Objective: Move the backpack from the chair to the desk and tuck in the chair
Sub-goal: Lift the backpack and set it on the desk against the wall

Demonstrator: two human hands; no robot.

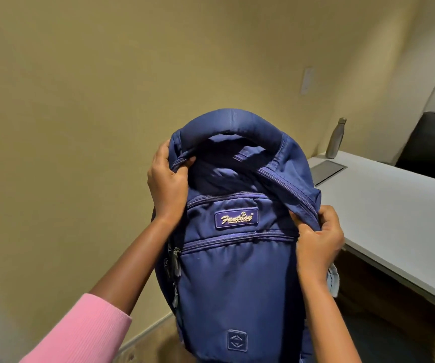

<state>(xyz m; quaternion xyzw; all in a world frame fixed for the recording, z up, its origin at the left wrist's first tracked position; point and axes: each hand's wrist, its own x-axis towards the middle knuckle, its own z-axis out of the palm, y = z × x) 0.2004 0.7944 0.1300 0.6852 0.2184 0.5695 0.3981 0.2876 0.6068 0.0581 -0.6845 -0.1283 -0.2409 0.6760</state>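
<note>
both hands, left hand point(168, 179) and right hand point(318, 242), gripping navy backpack point(234, 271), upright

I take this for a plain office or study room. Right of my fingers point(313, 239) runs a long white counter point(394, 205) with a grey flip-up cable hatch point(329, 172) set into it and a steel bottle point(337, 138) standing beyond. Bare beige walls point(80, 100) meet above, with a switch plate point(307, 81).
</note>
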